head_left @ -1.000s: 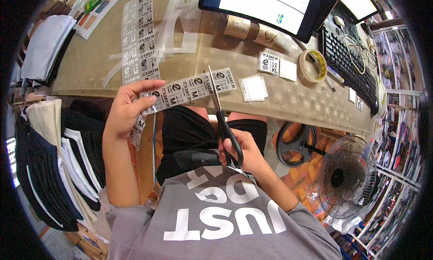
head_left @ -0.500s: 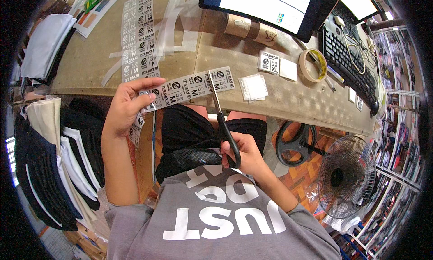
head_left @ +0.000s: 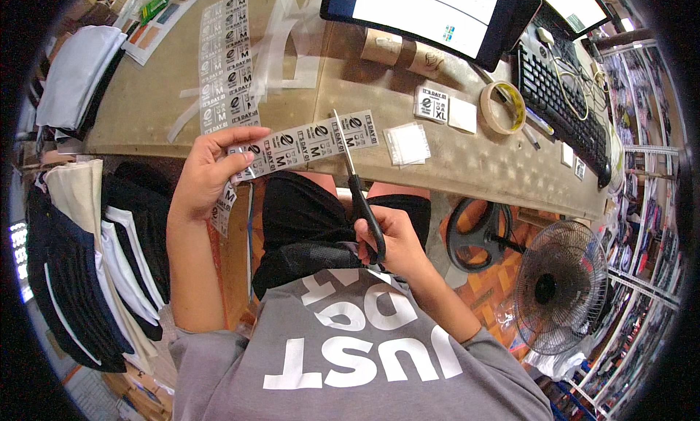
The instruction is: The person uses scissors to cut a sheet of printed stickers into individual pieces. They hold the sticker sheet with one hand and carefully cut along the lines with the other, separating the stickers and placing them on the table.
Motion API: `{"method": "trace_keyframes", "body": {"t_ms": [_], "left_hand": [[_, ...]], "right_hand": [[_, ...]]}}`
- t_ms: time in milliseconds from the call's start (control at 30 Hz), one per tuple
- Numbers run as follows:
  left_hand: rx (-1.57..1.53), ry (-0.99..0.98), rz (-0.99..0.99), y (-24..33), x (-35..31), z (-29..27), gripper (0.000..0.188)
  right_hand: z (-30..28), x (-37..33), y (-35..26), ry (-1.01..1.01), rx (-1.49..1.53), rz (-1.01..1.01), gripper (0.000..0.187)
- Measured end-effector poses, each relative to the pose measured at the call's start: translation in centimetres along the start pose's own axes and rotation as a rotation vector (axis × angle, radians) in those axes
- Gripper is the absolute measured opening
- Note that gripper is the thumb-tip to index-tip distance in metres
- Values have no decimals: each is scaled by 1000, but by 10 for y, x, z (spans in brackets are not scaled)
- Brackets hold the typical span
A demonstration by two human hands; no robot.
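My left hand [head_left: 210,169] pinches a long strip of printed silver-grey labels [head_left: 297,147] between thumb and fingers. The strip reaches right over the desk's near edge, and its other end hangs below my palm. My right hand [head_left: 396,242] grips black-handled scissors [head_left: 361,198] with the blades pointing away from me. Their blades lie across the strip close to its right end, where the last label is still joined. Just right of that end, a small pile of whitish label pieces [head_left: 407,144] rests on the desk. Farther right are a printed label stack [head_left: 432,103] and a blank white stack [head_left: 463,116].
More label strips [head_left: 232,63] lie across the desk [head_left: 321,114] at the back left. A tape roll [head_left: 503,107], keyboard [head_left: 561,107] and screen [head_left: 415,16] stand at the right and back. Below right is a fan [head_left: 560,286]; folded garments [head_left: 69,275] hang at left.
My right hand and the scissors have shifted slightly up, toward the strip. The blades still cross the strip near the same place. My left hand keeps its hold.
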State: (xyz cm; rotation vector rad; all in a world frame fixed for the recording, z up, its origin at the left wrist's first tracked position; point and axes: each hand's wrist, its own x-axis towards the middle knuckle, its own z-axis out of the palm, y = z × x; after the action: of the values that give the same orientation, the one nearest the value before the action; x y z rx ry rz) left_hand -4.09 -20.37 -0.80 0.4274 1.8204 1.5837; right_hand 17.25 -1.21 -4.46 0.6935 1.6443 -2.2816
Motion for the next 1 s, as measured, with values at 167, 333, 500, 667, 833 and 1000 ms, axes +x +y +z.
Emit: {"method": "trace_keyframes", "body": {"t_ms": [167, 333, 500, 667, 833, 1000], "left_hand": [[-104, 36, -8, -4, 1, -2, 34], [-166, 87, 8, -7, 1, 1, 34], [-121, 116, -5, -7, 0, 4, 34], [-151, 96, 7, -3, -1, 9, 34], [-62, 58, 21, -6, -2, 7, 33], [-31, 52, -4, -4, -4, 6, 37]], "right_hand": [[-2, 0, -4, -19, 68, -14, 35], [-7, -17, 7, -117, 91, -110, 42], [4, -20, 10, -204, 120, -81, 40], [9, -8, 5, -216, 63, -85, 39], [15, 7, -3, -192, 110, -14, 39], [19, 12, 0, -171, 97, -35, 37]]}}
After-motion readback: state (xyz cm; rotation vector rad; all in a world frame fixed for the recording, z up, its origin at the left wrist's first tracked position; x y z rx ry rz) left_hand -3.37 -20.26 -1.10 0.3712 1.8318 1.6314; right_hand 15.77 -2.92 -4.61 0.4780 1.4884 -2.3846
